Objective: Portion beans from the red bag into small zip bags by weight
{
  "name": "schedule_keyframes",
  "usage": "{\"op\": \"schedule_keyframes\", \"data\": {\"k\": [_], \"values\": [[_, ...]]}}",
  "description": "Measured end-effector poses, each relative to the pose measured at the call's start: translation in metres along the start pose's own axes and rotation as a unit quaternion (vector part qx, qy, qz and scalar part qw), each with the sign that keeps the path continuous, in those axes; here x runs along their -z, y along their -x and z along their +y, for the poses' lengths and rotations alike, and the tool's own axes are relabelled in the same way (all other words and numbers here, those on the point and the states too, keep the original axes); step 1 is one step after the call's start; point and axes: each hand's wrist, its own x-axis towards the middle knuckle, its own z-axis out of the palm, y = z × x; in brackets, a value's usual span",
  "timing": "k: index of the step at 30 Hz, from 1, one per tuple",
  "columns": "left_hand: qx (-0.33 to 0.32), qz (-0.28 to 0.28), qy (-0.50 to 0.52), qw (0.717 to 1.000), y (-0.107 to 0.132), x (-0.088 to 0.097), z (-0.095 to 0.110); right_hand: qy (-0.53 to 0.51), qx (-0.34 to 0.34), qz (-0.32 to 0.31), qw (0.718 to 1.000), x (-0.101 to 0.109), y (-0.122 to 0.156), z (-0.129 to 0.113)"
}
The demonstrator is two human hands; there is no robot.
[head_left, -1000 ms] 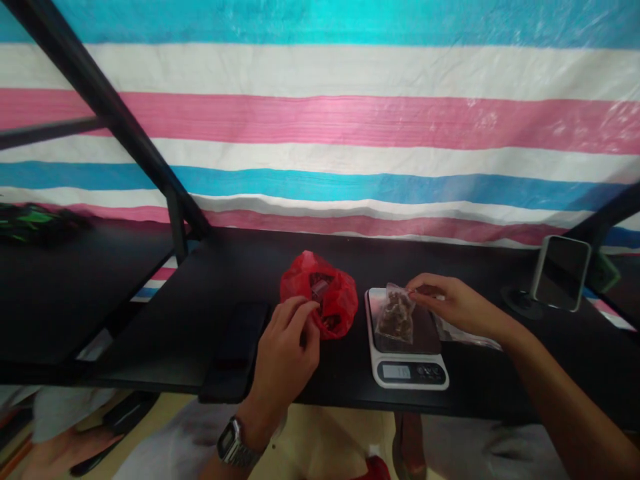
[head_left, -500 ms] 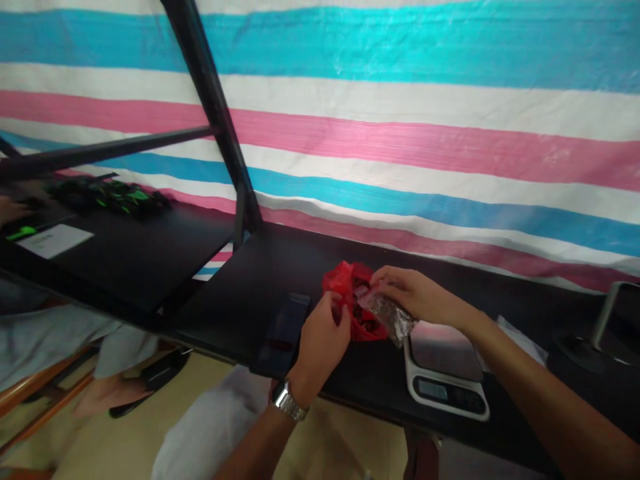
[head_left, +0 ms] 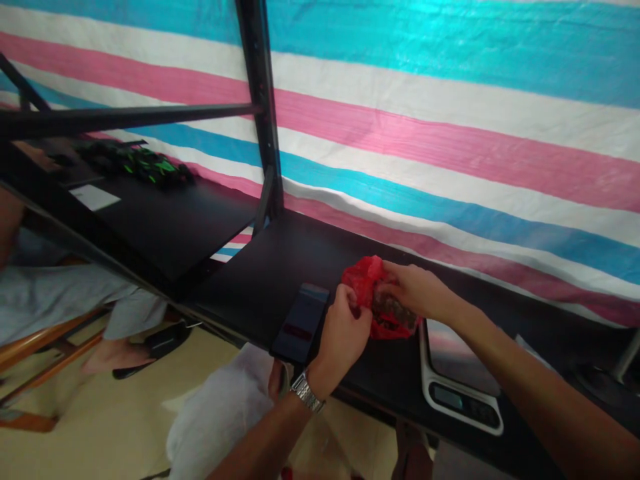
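A smartphone [head_left: 300, 323] was recorded on the black table [head_left: 250, 293] just beside the left hand [head_left: 343, 337], with a digital kitchen scale [head_left: 457, 380] near the right hand [head_left: 415, 290]. A red plastic bag [head_left: 363, 279] was held between both hands, their fingers partly closed upon it.

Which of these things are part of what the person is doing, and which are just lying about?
In use: left hand and right hand on the red plastic bag, which holds dark pieces; probably the digital scale beside it.

Lying about: phone on the black table; green-and-black object and white paper on the far shelf.
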Motion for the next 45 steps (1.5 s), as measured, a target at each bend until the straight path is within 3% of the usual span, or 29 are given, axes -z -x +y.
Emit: {"op": "schedule_keyframes", "data": {"k": [6, 13, 21, 25, 30, 37, 45], "values": [[-0.007, -0.001, 0.019, 1.0, 0.005, 0.0, 0.002, 0.128, 0.029, -0.014, 0.991, -0.001, 0.0, -0.011], [0.006, -0.004, 0.003, 1.0, 0.005, -0.001, 0.002, 0.152, 0.03, 0.003, 0.988, -0.001, 0.001, -0.013], [-0.004, -0.007, 0.005, 1.0, 0.007, -0.003, 0.005, 0.098, 0.025, 0.021, 0.995, -0.001, 0.008, -0.011], [-0.004, -0.014, 0.005, 1.0, 0.008, -0.005, 0.007, 0.12, 0.034, 0.009, 0.992, -0.003, 0.01, -0.01], [-0.005, -0.017, -0.008, 1.0, 0.011, -0.005, 0.006, 0.147, 0.012, -0.004, 0.989, -0.011, 0.014, -0.015], [-0.004, -0.017, -0.017, 1.0, 0.01, -0.003, 0.005, 0.129, 0.035, 0.006, 0.991, -0.025, 0.025, -0.022], [-0.006, -0.014, -0.022, 1.0, 0.008, -0.002, 0.005, 0.125, 0.021, 0.015, 0.992, -0.016, 0.021, -0.008]]}}
